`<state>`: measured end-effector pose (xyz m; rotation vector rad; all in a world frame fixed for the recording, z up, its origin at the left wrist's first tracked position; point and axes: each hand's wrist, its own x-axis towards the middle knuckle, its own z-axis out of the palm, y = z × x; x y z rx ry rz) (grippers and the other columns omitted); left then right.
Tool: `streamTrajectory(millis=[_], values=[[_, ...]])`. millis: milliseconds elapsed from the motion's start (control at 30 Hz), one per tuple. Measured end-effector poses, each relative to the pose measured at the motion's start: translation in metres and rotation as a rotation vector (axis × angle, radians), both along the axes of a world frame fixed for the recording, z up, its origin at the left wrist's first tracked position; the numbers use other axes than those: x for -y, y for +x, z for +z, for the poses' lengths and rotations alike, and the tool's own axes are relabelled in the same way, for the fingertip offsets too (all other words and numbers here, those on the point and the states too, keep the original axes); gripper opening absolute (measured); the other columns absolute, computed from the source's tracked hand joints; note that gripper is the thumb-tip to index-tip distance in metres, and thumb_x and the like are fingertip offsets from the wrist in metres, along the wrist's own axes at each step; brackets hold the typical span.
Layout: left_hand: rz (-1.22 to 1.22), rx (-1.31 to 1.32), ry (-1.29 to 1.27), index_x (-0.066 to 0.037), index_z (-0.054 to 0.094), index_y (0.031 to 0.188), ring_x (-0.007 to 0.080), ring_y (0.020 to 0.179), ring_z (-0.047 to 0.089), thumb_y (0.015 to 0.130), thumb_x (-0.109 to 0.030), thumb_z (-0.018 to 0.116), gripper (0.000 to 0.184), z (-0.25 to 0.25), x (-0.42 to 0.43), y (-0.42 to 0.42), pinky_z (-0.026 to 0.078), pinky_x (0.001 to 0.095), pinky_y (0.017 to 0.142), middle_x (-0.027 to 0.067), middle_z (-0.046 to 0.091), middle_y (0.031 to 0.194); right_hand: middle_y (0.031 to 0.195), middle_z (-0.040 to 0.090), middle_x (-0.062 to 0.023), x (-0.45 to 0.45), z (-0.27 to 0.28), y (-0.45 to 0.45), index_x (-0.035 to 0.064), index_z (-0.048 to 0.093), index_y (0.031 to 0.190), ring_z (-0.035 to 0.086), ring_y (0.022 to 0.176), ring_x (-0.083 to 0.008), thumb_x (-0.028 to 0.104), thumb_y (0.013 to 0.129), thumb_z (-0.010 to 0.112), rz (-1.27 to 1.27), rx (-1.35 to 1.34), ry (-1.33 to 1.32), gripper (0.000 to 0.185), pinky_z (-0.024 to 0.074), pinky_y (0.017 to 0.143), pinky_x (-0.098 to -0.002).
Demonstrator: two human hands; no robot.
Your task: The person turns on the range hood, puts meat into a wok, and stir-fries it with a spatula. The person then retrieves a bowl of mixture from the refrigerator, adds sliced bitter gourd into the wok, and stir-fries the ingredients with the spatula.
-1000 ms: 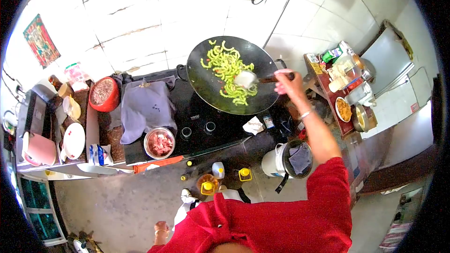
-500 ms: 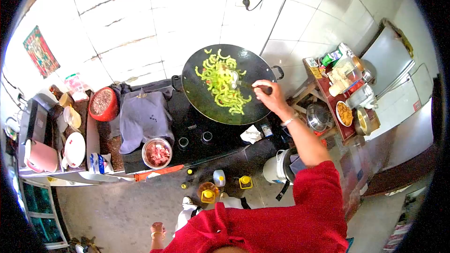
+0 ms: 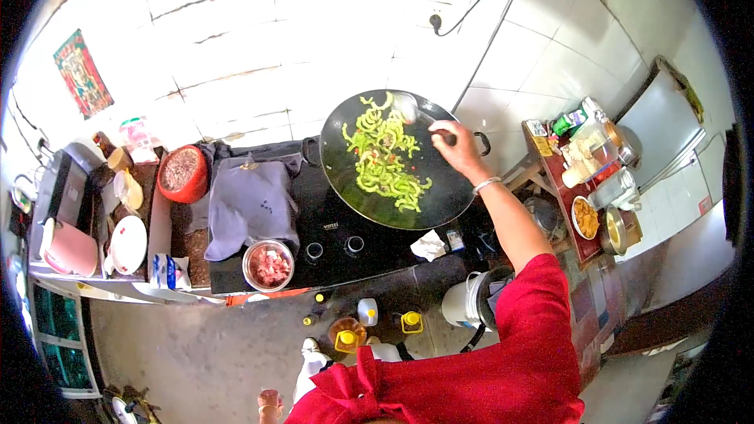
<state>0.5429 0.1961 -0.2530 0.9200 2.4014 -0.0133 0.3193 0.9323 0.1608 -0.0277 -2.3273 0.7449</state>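
Over the right side of the black wok (image 3: 345, 192), my right hand (image 3: 458, 144) is closed round the handle of a spatula (image 3: 405, 107). The spatula's metal head is at the wok's upper rim, beside the green vegetable strips (image 3: 381, 149), which lie in the middle and left of the wok with small red bits among them. My left hand (image 3: 269, 404) hangs low by my side at the bottom edge, over the floor, its fingers curled; whether anything is in it is too small to tell.
A steel bowl of raw meat (image 3: 269, 265) stands at the stove's front left, by a grey cloth (image 3: 253, 206). White paper (image 3: 428, 246) lies at the front edge. Bottles (image 3: 345, 339) stand on the floor. A side table (image 3: 584, 245) at right holds dishes.
The spatula has moved from among the vegetables up to the wok's upper rim, and my right hand has moved with it. The vegetables have shifted. My left hand has dropped lower in view.
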Motion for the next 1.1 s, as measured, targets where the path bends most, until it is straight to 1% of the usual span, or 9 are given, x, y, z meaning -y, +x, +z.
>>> streamTrajectory(millis=[67, 133, 167, 333, 433, 533, 633, 800, 1100], values=[[-0.024, -0.052, 0.164, -0.009, 0.055, 0.071, 0.0154, 0.049, 0.054, 0.073, -0.019, 0.059, 0.011, -0.005, 0.004, 0.011, 0.044, 0.0281, 0.043, 0.0043, 0.055, 0.06, 0.071, 0.051, -0.0075, 0.03, 0.01, -0.007, 0.0083, 0.058, 0.085, 0.054, 0.066, -0.0218, 0.002, 0.069, 0.058, 0.113, 0.096, 0.249, 0.017, 0.0449, 0.059, -0.0309], [1.714, 0.591, 0.61, -0.006, 0.055, 0.069, 0.0155, 0.048, 0.052, 0.074, -0.015, 0.055, 0.01, -0.002, -0.016, 0.019, 0.042, 0.0298, 0.04, 0.0072, 0.052, 0.057, 0.074, 0.045, -0.0079, 0.055, 0.015, -0.004, 0.0088, 0.056, 0.083, 0.052, 0.072, -0.023, 0.003, 0.066, 0.063, 0.24, 0.201, 0.499, 0.019, 0.0446, 0.06, -0.0332], [1.788, 0.631, 0.531, -0.006, 0.055, 0.069, 0.0155, 0.047, 0.052, 0.074, -0.014, 0.055, 0.01, -0.003, -0.02, 0.017, 0.041, 0.0298, 0.04, 0.0072, 0.052, 0.056, 0.075, 0.045, -0.0081, 0.06, 0.006, -0.001, 0.0088, 0.055, 0.082, 0.052, 0.073, -0.0235, 0.004, 0.064, 0.064, 0.298, 0.241, 0.544, 0.021, 0.0449, 0.06, -0.0336], [1.533, 0.661, 0.369, -0.005, 0.054, 0.069, 0.0152, 0.046, 0.05, 0.075, -0.013, 0.053, 0.01, -0.017, -0.026, 0.009, 0.04, 0.0297, 0.039, 0.0067, 0.052, 0.055, 0.067, 0.048, -0.0057, 0.094, 0.042, 0.037, 0.0085, 0.058, 0.078, 0.052, 0.06, -0.0191, 0.003, 0.067, 0.061, 0.397, 0.334, 0.672, 0.012, 0.0435, 0.051, -0.0322], [1.596, 0.679, 0.436, -0.004, 0.054, 0.069, 0.0151, 0.045, 0.05, 0.075, -0.012, 0.052, 0.009, -0.002, -0.038, -0.005, 0.039, 0.0296, 0.038, 0.0065, 0.051, 0.055, 0.066, 0.06, -0.0066, 0.093, 0.069, 0.041, 0.0086, 0.06, 0.078, 0.059, 0.064, -0.0192, 0.011, 0.07, 0.06, 0.189, 0.215, 0.192, 0.008, 0.0469, 0.06, -0.031], [1.582, 0.668, 0.541, -0.005, 0.052, 0.068, 0.015, 0.042, 0.047, 0.076, -0.01, 0.049, 0.01, 0.069, -0.069, -0.036, 0.037, 0.0295, 0.036, 0.0063, 0.049, 0.052, 0.062, 0.059, -0.0035, 0.084, 0.067, 0.053, 0.0038, 0.062, 0.083, 0.057, 0.055, -0.0088, 0.012, 0.076, 0.057, 0.031, 0.318, -0.39, 0.012, 0.0463, 0.049, -0.0229], [1.564, 0.724, 0.584, -0.006, 0.052, 0.069, 0.015, 0.041, 0.046, 0.076, -0.011, 0.049, 0.009, 0.054, -0.063, -0.056, 0.035, 0.0292, 0.035, 0.0058, 0.048, 0.052, 0.062, 0.058, -0.0016, 0.076, 0.03, 0.072, 0.0031, 0.061, 0.087, 0.056, 0.052, -0.0092, 0.011, 0.077, 0.057, -0.064, 0.379, -0.615, 0.013, 0.0454, 0.045, -0.0202], [1.523, 0.768, 0.609, -0.009, 0.051, 0.069, 0.0152, 0.041, 0.045, 0.075, -0.014, 0.05, 0.008, 0.02, -0.04, -0.068, 0.033, 0.0289, 0.035, 0.0049, 0.045, 0.05, 0.066, 0.057, -0.0007, 0.064, 0.033, 0.098, 0.003, 0.061, 0.087, 0.054, 0.054, -0.0072, 0.013, 0.079, 0.057, -0.084, 0.275, -0.336, 0.013, 0.0469, 0.047, -0.0205], [1.226, 0.719, 0.373, -0.012, 0.05, 0.066, 0.0144, 0.043, 0.048, 0.075, -0.017, 0.05, 0.011, -0.035, -0.013, -0.046, 0.038, 0.0289, 0.039, 0.0033, 0.049, 0.052, 0.05, 0.054, -0.0092, 0.039, 0.125, 0.138, -0.0001, 0.057, 0.079, 0.053, 0.038, -0.0136, 0.027, 0.071, 0.063, -0.505, 0.418, -0.578, 0.029, 0.0421, 0.034, -0.0207]])
